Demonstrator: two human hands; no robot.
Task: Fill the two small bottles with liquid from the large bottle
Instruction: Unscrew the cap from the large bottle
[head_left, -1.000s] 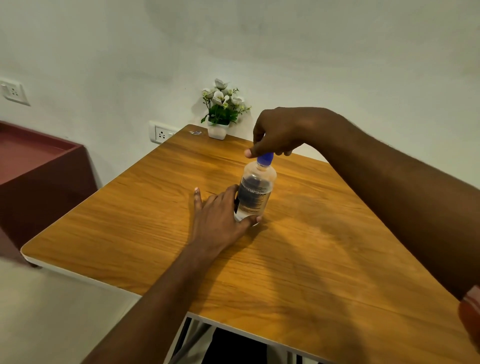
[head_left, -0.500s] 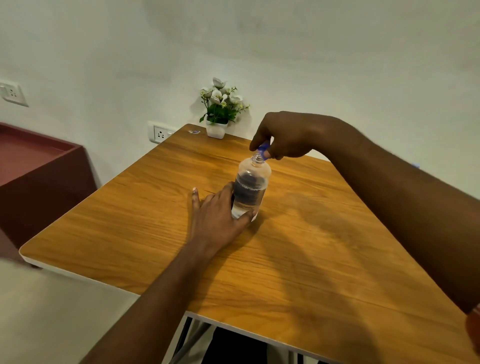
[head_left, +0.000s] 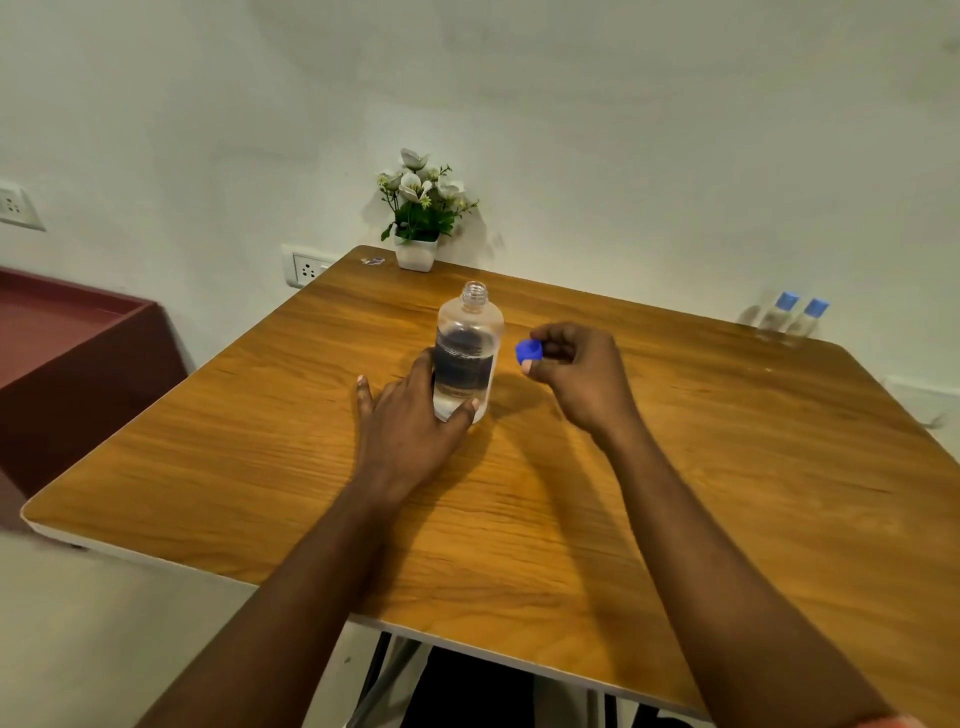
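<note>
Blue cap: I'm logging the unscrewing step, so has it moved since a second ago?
Yes. The blue cap left the neck of the large bottle; the right hand now pinches it right of that bottle, below its mouth.

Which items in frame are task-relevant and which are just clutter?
Job: large bottle, uncapped, held by left hand; blue cap pinched in right hand; two small bottles, capped, at the table's far right corner.
Lying about: flower pot; wall socket; red cabinet.
</note>
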